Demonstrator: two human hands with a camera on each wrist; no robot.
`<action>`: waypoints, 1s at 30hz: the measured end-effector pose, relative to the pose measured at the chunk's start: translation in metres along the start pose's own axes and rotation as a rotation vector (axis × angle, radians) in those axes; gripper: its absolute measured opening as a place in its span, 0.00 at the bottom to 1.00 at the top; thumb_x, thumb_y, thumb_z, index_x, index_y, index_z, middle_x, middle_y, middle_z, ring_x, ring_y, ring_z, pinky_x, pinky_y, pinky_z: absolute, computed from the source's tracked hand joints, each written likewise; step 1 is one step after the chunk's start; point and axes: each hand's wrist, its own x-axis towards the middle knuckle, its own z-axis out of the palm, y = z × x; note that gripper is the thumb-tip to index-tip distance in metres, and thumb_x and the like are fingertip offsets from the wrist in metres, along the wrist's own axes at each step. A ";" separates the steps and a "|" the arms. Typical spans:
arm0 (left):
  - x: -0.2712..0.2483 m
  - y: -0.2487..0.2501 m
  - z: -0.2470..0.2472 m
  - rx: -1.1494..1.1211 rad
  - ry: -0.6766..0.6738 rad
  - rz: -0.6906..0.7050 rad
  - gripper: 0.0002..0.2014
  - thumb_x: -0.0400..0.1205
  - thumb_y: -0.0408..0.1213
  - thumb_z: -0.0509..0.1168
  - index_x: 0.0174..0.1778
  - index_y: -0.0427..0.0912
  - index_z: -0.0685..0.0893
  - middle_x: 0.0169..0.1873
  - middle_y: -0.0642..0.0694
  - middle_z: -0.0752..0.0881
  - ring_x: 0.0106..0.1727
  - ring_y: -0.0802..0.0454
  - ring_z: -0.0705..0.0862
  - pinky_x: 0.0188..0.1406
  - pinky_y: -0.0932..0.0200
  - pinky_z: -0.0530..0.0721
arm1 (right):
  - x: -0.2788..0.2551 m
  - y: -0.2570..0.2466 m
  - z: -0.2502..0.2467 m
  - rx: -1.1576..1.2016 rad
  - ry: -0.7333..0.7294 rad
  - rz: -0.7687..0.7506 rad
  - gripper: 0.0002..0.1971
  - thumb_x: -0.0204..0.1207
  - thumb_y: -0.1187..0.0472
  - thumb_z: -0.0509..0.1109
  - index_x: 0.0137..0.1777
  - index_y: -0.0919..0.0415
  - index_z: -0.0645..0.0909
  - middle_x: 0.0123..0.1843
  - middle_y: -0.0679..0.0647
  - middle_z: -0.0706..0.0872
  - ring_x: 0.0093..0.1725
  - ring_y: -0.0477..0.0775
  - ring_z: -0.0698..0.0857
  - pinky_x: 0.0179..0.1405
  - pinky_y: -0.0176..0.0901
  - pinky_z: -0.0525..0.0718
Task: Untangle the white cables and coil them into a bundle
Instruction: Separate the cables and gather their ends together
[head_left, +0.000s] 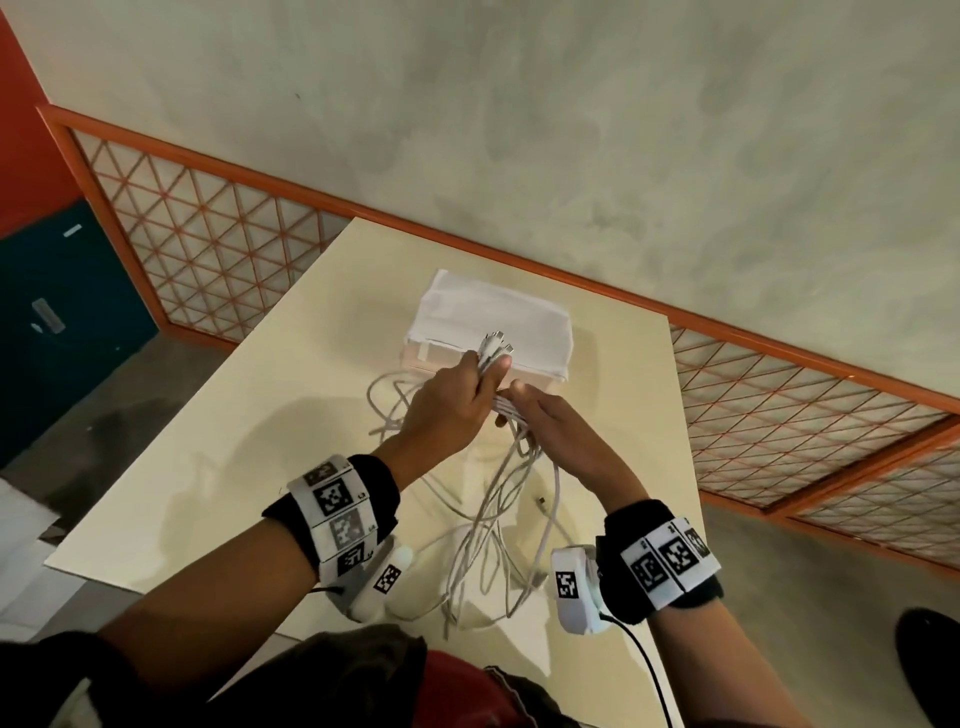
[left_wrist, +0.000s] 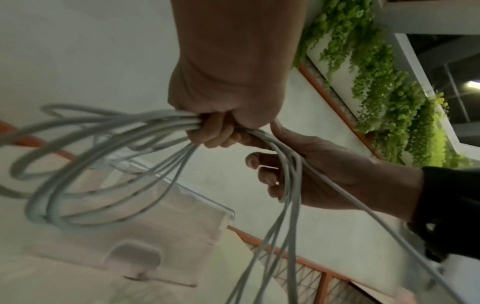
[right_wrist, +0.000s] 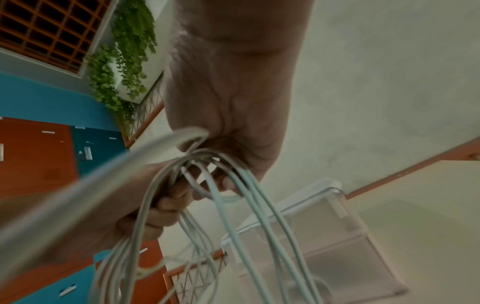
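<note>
The left hand (head_left: 451, 402) clenches the white cables (head_left: 498, 509) just below their plugs; the right hand (head_left: 556, 431) curls loosely around the strands. Sliding it down slowly should comb out crossings.

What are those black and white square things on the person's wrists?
Each wrist wears a black band wrapped with white tiles printed with black square codes: left wristband, right wristband. Under each hangs a small white camera pod bearing one more code. A thin black cable trails from the right pod.
</note>
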 end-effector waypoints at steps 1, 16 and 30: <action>0.002 0.000 -0.001 0.098 0.025 0.008 0.22 0.85 0.57 0.50 0.45 0.38 0.73 0.38 0.34 0.87 0.44 0.33 0.85 0.38 0.49 0.77 | -0.001 0.004 -0.002 0.052 0.034 0.008 0.21 0.86 0.46 0.50 0.57 0.54 0.83 0.42 0.45 0.85 0.39 0.40 0.81 0.43 0.32 0.78; 0.021 0.008 -0.016 0.075 0.112 -0.008 0.17 0.84 0.51 0.58 0.39 0.39 0.71 0.24 0.52 0.72 0.34 0.43 0.77 0.33 0.55 0.67 | -0.018 0.037 -0.031 0.311 0.104 -0.116 0.07 0.81 0.65 0.65 0.41 0.60 0.79 0.41 0.53 0.80 0.44 0.45 0.80 0.52 0.30 0.77; 0.022 0.020 -0.037 -0.290 0.211 0.134 0.19 0.83 0.39 0.63 0.28 0.48 0.63 0.21 0.52 0.65 0.22 0.58 0.66 0.28 0.57 0.69 | -0.012 0.069 -0.049 0.257 0.177 0.080 0.11 0.75 0.71 0.71 0.54 0.65 0.75 0.35 0.53 0.82 0.31 0.47 0.85 0.33 0.37 0.83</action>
